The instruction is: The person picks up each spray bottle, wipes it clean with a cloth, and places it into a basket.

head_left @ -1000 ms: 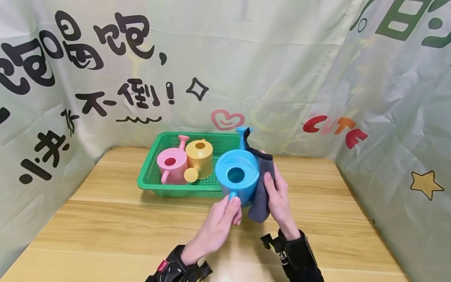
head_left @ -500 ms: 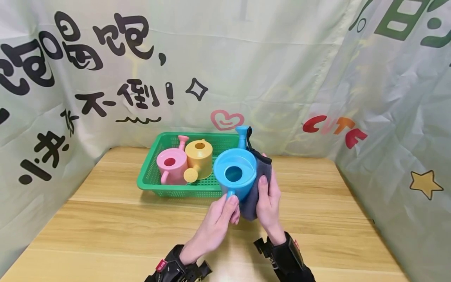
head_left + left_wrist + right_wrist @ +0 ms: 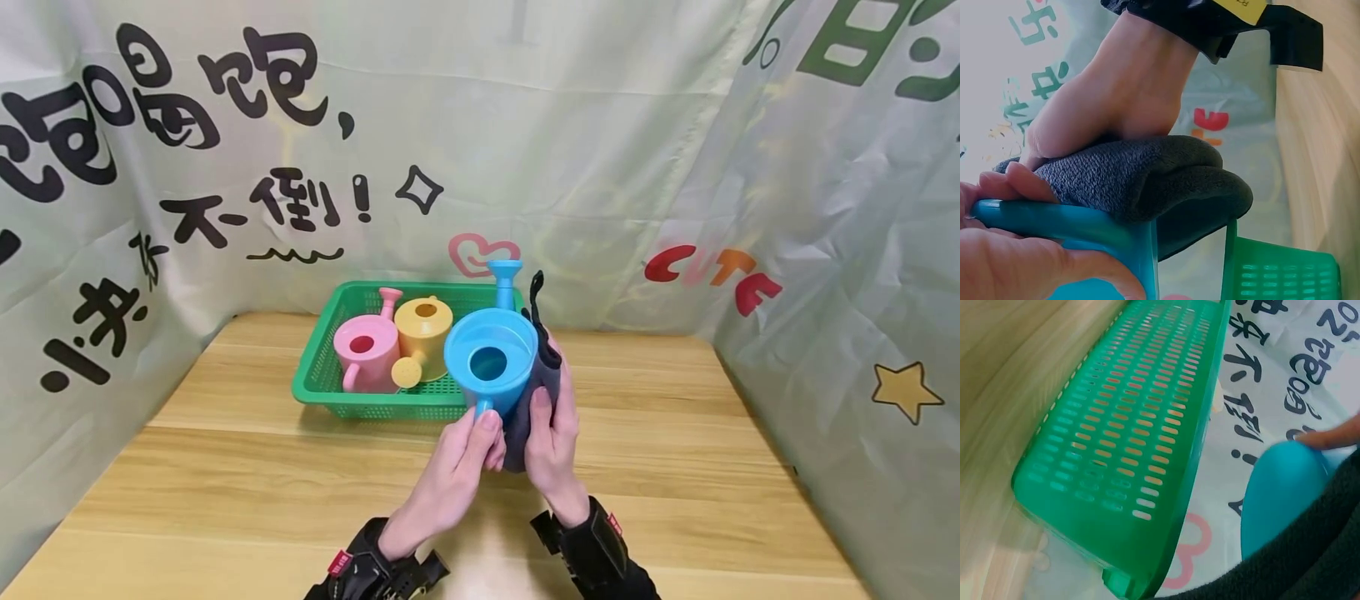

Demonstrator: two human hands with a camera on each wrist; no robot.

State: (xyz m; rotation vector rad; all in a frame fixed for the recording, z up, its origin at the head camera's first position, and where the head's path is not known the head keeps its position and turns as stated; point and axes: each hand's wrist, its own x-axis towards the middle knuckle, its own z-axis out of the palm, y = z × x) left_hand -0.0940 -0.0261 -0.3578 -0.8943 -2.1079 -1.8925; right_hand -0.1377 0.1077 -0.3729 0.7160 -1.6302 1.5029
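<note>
My left hand grips the handle of a blue toy watering can, held up in front of the basket with its spout pointing away from me. In the left wrist view the thumb lies along the blue handle. A dark grey cloth with a black edge and loop lies against the can's right side. My right hand holds this cloth, with its thumb on the near face; the other fingers are mostly hidden. Folds of the fuzzy cloth show close up in the left wrist view.
Behind the can, a green perforated basket stands on the wooden table. A pink watering can and a yellow one sit in its left part. Printed fabric hangs behind and at both sides.
The blue can has shifted slightly left and its spout has swung left and up. My right hand and the cloth have moved left with it; the left hand keeps the handle.
</note>
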